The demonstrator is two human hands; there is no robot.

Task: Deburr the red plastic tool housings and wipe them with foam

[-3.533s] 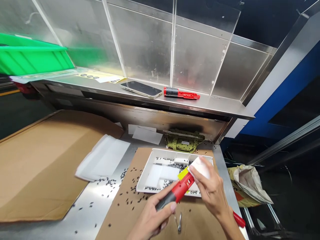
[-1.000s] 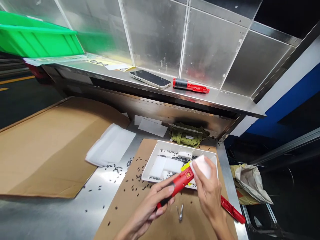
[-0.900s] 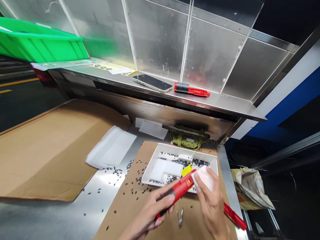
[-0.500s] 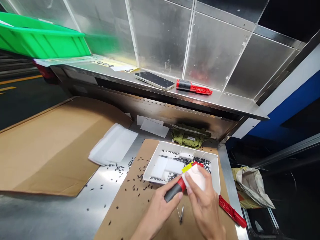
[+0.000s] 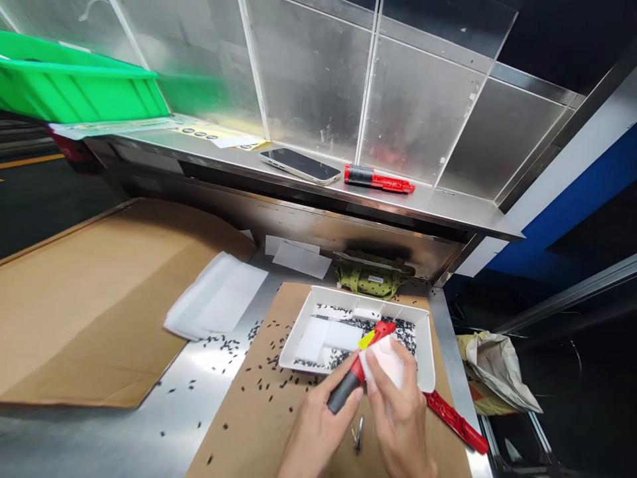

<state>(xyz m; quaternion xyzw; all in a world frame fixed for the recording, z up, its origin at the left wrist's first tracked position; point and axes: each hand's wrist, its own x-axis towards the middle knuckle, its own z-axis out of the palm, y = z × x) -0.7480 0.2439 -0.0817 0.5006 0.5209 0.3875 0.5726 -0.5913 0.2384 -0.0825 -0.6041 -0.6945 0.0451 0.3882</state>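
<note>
My left hand (image 5: 318,421) is wrapped round the dark grey grip of a red tool (image 5: 342,390), which slants up over the tray; its exact kind is unclear. A yellow patch (image 5: 367,340) shows near its upper part. In my right hand (image 5: 398,408) a folded white wipe (image 5: 385,360) is pinched and pressed against the tool's side. Behind both hands stands a white tray (image 5: 432,345) holding small black pieces (image 5: 405,330) and white pads (image 5: 343,334). Below the hands lies a small metal tweezer-like item (image 5: 357,436).
A similar red part (image 5: 455,421) lies right of the hands, and another red tool (image 5: 378,179) beside a phone (image 5: 301,164) on the shelf. White sheets (image 5: 219,292) overlap a cardboard box (image 5: 94,292). A green pouch (image 5: 373,275) sits behind the tray; black pieces are scattered leftward.
The whole view has shifted slightly. More of the tool's red upper end shows above the wipe, and my right hand has moved a little down along it.
</note>
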